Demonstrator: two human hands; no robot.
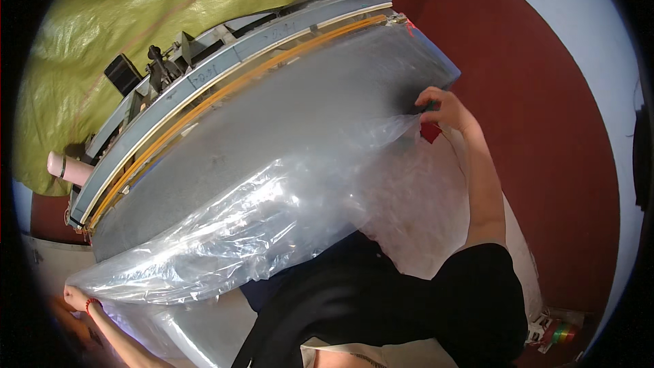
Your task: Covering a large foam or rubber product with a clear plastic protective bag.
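Note:
A wide sheet of clear plastic film (266,191) is stretched between my hands, wrinkled and glossy along its near part. At the lower left, my left hand (76,297), with a red bead bracelet at the wrist, is closed on one end of the film. My right hand (444,110) pinches the other end between thumb and fingers at the right, over the far right part of a long grey work surface (225,119). Part of the film hangs down over my lap and past the near edge. Beside my right hand shows a small red piece (430,132).
Along the far side of the work surface runs a blue-grey metal frame (225,58) with an orange strip (245,80). A dark phone-like slab (123,75) and a pink bottle (68,168) stand beyond it. Rainbow-coloured rolls (564,332) lie at lower right. A yellow-green tarp (136,0) hangs behind.

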